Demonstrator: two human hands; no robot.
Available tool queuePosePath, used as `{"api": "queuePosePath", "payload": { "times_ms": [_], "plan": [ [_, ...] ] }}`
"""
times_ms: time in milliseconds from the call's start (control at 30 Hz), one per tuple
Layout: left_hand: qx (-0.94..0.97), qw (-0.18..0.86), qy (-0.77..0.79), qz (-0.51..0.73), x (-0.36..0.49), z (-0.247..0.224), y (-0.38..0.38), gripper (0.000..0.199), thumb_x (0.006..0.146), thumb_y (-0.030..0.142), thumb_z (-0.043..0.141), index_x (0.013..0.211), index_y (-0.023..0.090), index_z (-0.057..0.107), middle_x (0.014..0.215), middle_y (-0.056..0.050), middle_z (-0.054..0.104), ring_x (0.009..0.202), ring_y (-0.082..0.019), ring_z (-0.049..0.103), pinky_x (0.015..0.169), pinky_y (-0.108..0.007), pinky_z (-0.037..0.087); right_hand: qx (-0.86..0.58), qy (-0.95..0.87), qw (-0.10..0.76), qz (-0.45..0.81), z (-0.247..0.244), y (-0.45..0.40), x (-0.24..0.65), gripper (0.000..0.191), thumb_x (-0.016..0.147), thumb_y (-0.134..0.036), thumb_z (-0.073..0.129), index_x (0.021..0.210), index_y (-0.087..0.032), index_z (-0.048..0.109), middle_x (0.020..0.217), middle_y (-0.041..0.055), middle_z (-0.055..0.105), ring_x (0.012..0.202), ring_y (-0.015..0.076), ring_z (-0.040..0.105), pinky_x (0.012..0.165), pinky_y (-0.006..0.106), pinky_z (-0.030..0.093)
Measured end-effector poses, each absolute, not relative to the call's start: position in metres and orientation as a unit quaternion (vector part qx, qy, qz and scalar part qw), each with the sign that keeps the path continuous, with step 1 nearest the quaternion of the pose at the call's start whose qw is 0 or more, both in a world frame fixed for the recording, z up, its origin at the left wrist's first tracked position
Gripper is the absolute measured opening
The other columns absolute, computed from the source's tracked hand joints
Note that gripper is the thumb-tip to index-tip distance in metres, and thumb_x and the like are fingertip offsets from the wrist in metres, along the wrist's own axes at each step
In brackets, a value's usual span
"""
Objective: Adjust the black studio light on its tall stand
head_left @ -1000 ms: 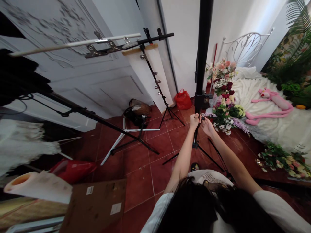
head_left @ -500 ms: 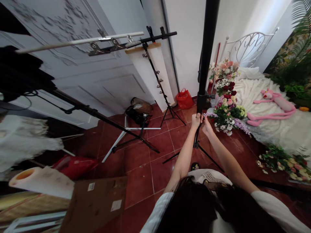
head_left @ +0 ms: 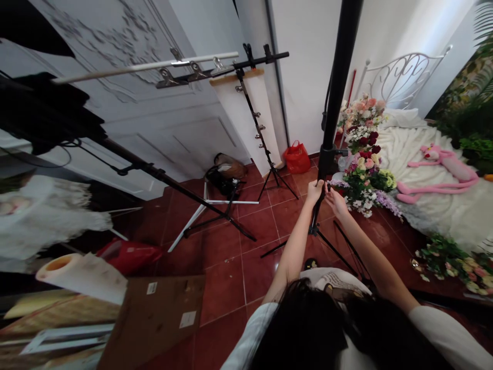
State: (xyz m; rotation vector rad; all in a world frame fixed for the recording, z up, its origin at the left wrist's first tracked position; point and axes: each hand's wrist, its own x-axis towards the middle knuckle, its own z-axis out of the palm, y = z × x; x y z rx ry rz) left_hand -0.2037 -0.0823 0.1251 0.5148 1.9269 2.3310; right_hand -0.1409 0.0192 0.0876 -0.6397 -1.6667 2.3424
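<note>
A black tripod light stand (head_left: 336, 97) rises upright in front of me, its legs spread on the floor. My left hand (head_left: 316, 192) is wrapped round its column just below a collar (head_left: 327, 156) with a side knob. Close beside it, on the column's right, my right hand (head_left: 337, 203) has its fingertips pinched at a small dark knob (head_left: 328, 186). The fingers partly cover that knob. Artificial flowers (head_left: 362, 169) in pink, white and dark red stand just past my right hand.
Another light stand (head_left: 181, 187) slants across the left, near a backdrop stand (head_left: 257, 121) with clips. A cardboard box (head_left: 165, 308) and paper roll (head_left: 88, 280) lie at lower left. A red bag (head_left: 296, 157) sits by the wall. At right, a pink plush toy (head_left: 450, 164) lies on white bedding (head_left: 435, 208).
The whole view has shifted, so things appear slightly farther right. My left hand stays round the column; my right fingers have shifted slightly at the knob, which shows more now.
</note>
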Motion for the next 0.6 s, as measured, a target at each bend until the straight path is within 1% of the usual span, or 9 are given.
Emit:
{"api": "queuePosePath", "payload": {
  "times_ms": [100, 167, 233, 300, 367, 433, 500, 533, 600],
  "plan": [
    [0.158, 0.016, 0.619, 0.769, -0.196, 0.118, -0.085, 0.077, 0.068, 0.091, 0.048, 0.063, 0.016, 0.064, 0.064, -0.006, 0.067, 0.061, -0.014, 0.061, 0.062, -0.027, 0.048, -0.216, -0.523, 0.049, 0.823, 0.082, 0.04, -0.108, 0.024, 0.077, -0.043, 0.074, 0.09, -0.024, 0.067, 0.091, 0.0049, 0.075, 0.091, 0.0177, 0.073, 0.089, 0.032, 0.059],
    [0.124, -0.009, 0.624, 0.772, -0.186, 0.108, -0.086, 0.07, 0.073, 0.084, 0.053, 0.077, 0.016, 0.069, 0.077, -0.007, 0.072, 0.073, -0.016, 0.066, 0.069, -0.028, 0.051, -0.226, -0.507, 0.029, 0.831, 0.077, 0.055, -0.081, 0.02, 0.079, -0.036, 0.074, 0.092, -0.022, 0.069, 0.093, 0.0066, 0.076, 0.09, 0.0168, 0.074, 0.089, 0.029, 0.06],
    [0.07, -0.041, 0.636, 0.767, -0.171, 0.094, -0.087, 0.062, 0.077, 0.076, 0.059, 0.096, 0.017, 0.071, 0.095, -0.008, 0.075, 0.092, -0.02, 0.069, 0.081, -0.031, 0.054, -0.26, -0.494, 0.027, 0.829, 0.071, 0.069, -0.052, 0.017, 0.079, -0.032, 0.074, 0.091, -0.02, 0.07, 0.089, 0.0082, 0.077, 0.086, 0.0173, 0.076, 0.085, 0.028, 0.061],
    [0.013, -0.066, 0.65, 0.757, -0.151, 0.076, -0.087, 0.058, 0.081, 0.068, 0.061, 0.112, 0.019, 0.067, 0.114, -0.01, 0.073, 0.115, -0.022, 0.065, 0.096, -0.034, 0.052, -0.303, -0.483, 0.039, 0.821, 0.065, 0.082, -0.02, 0.013, 0.081, -0.029, 0.073, 0.089, -0.019, 0.07, 0.088, 0.0094, 0.077, 0.083, 0.0178, 0.077, 0.081, 0.027, 0.063],
    [-0.036, -0.059, 0.676, 0.734, -0.13, 0.056, -0.085, 0.055, 0.085, 0.062, 0.061, 0.12, 0.02, 0.064, 0.125, -0.014, 0.069, 0.129, -0.023, 0.06, 0.104, -0.036, 0.049, -0.346, -0.468, 0.056, 0.811, 0.058, 0.094, 0.013, 0.008, 0.082, -0.025, 0.07, 0.088, -0.02, 0.071, 0.087, 0.0092, 0.078, 0.082, 0.0176, 0.077, 0.077, 0.026, 0.064],
    [-0.085, -0.016, 0.714, 0.695, -0.109, 0.036, -0.078, 0.055, 0.084, 0.057, 0.065, 0.123, 0.018, 0.062, 0.131, -0.018, 0.065, 0.136, -0.026, 0.055, 0.11, -0.038, 0.045, -0.383, -0.442, 0.082, 0.807, 0.052, 0.103, 0.044, 0.006, 0.081, -0.022, 0.068, 0.086, -0.021, 0.072, 0.085, 0.0078, 0.078, 0.08, 0.0169, 0.077, 0.074, 0.025, 0.064],
    [-0.14, 0.057, 0.741, 0.655, -0.091, 0.017, -0.063, 0.056, 0.081, 0.051, 0.071, 0.122, 0.015, 0.061, 0.131, -0.022, 0.065, 0.136, -0.029, 0.055, 0.114, -0.041, 0.042, -0.409, -0.412, 0.113, 0.806, 0.047, 0.111, 0.072, 0.007, 0.08, -0.021, 0.067, 0.085, -0.022, 0.072, 0.085, 0.0067, 0.078, 0.079, 0.0167, 0.077, 0.073, 0.025, 0.065],
    [-0.149, 0.103, 0.744, 0.644, -0.083, 0.01, -0.052, 0.054, 0.08, 0.049, 0.073, 0.12, 0.015, 0.061, 0.126, -0.022, 0.067, 0.133, -0.031, 0.058, 0.113, -0.042, 0.042, -0.419, -0.399, 0.129, 0.805, 0.046, 0.115, 0.084, 0.008, 0.08, -0.02, 0.067, 0.085, -0.023, 0.072, 0.084, 0.0064, 0.078, 0.079, 0.0168, 0.077, 0.073, 0.026, 0.065],
    [-0.109, 0.216, 0.723, 0.647, -0.068, 0.003, -0.025, 0.047, 0.08, 0.047, 0.074, 0.11, 0.014, 0.063, 0.108, -0.02, 0.073, 0.117, -0.03, 0.068, 0.108, -0.046, 0.046, -0.435, -0.375, 0.165, 0.802, 0.047, 0.12, 0.105, 0.008, 0.079, -0.021, 0.067, 0.084, -0.024, 0.071, 0.084, 0.0056, 0.078, 0.078, 0.0173, 0.077, 0.075, 0.028, 0.066]
  ]
}}
